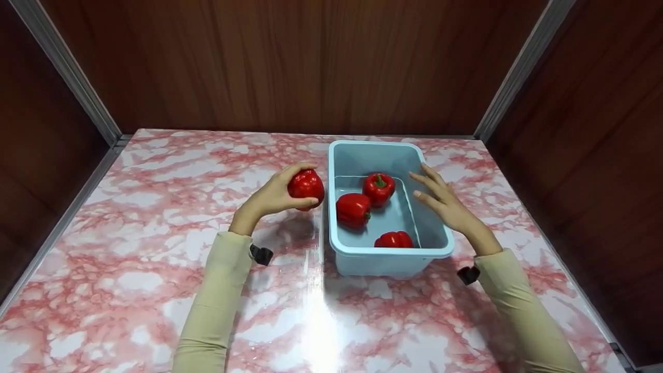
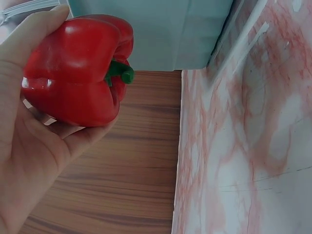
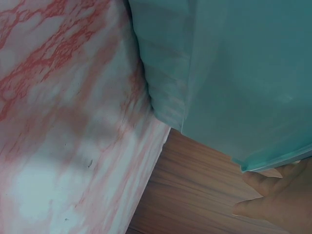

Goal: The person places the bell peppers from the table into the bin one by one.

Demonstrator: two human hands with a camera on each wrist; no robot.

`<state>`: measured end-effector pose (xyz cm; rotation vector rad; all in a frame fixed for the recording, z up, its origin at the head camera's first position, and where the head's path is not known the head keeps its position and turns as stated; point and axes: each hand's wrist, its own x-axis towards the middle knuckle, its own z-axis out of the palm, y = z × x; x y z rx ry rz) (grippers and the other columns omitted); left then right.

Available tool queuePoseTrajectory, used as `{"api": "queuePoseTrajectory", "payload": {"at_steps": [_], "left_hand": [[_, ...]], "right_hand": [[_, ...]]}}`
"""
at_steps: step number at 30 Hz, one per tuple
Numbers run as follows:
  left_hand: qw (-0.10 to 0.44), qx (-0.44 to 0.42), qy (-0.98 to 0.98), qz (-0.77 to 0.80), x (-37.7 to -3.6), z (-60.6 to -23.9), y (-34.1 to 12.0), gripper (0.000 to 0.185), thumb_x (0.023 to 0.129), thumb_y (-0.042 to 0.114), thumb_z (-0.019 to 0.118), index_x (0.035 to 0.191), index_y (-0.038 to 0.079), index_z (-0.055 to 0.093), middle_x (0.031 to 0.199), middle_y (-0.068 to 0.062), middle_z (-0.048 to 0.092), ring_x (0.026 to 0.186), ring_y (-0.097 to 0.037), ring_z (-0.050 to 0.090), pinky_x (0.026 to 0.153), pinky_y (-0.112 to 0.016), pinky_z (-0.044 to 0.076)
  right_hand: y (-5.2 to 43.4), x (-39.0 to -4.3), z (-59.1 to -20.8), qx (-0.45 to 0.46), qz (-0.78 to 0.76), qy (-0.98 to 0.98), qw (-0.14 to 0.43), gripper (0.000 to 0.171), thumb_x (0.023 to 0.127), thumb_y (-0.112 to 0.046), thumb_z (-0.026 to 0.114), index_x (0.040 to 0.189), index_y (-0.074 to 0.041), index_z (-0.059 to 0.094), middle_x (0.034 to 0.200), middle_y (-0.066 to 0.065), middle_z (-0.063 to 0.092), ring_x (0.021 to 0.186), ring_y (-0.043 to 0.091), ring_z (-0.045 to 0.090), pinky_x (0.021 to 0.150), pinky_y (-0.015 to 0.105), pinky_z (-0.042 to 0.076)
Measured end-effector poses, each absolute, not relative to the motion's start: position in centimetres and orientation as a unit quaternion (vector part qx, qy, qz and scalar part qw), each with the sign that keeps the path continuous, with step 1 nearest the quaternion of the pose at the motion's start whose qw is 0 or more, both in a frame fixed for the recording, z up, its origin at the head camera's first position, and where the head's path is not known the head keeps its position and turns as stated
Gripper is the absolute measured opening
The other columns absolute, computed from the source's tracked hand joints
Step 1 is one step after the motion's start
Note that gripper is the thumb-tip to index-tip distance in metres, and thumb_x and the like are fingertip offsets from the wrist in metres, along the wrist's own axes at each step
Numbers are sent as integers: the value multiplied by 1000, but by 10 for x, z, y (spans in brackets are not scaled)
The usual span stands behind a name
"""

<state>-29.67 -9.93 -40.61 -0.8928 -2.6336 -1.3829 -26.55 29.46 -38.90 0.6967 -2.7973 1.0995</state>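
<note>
My left hand (image 1: 277, 194) grips a red bell pepper (image 1: 306, 187) just left of the light blue plastic bin (image 1: 391, 252). In the left wrist view, thumb and fingers curl round the pepper (image 2: 78, 73), whose green stem (image 2: 119, 73) faces away from the palm. Inside the bin lie three more red bell peppers: one upright at the back (image 1: 378, 187), one on its side by the left wall (image 1: 353, 210), and one partly hidden behind the front rim (image 1: 394, 240). Over the bin's right rim, my right hand (image 1: 446, 204) has its fingers extended and holds nothing.
The bin stands right of centre on a red-and-white marbled tabletop (image 1: 140, 280). Dark wood panels (image 1: 269, 67) close off the back and both sides, with metal strips (image 1: 523, 67) at the corners.
</note>
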Motion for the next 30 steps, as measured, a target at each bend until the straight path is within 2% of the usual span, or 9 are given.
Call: {"api": "queuePoseTrajectory", "payload": {"at_steps": [11,18,25,30], "left_hand": [[29,-304,-842,-445,-298,-403,-98,67,73,39,76,131,26,45,131,-4,48,116,-24,49,91,-45,47],[21,-298,-843,-446,-299,-401,-100,70,73,42,75,133,23,44,130,-4,48,114,-24,49,90,-44,48],[20,-302,-841,-449,-299,-399,-100,68,73,42,76,131,29,44,129,-2,49,114,-22,49,90,-43,48],[15,-299,-840,-452,-300,-396,-99,70,73,44,76,132,28,43,130,-2,48,114,-23,49,90,-44,48]], "right_hand": [[295,-267,-389,233,368,-900,19,47,97,-28,46,142,-16,39,155,10,9,142,31,2,103,65,-12],[295,-266,-388,228,364,-903,17,47,97,-29,46,142,-17,38,155,9,8,142,30,1,103,64,-13],[295,-266,-388,230,365,-902,19,47,97,-28,46,142,-17,38,155,9,9,142,31,1,103,64,-15],[296,-266,-388,227,365,-903,17,47,97,-29,47,142,-19,39,155,8,9,142,31,1,103,64,-14]]}}
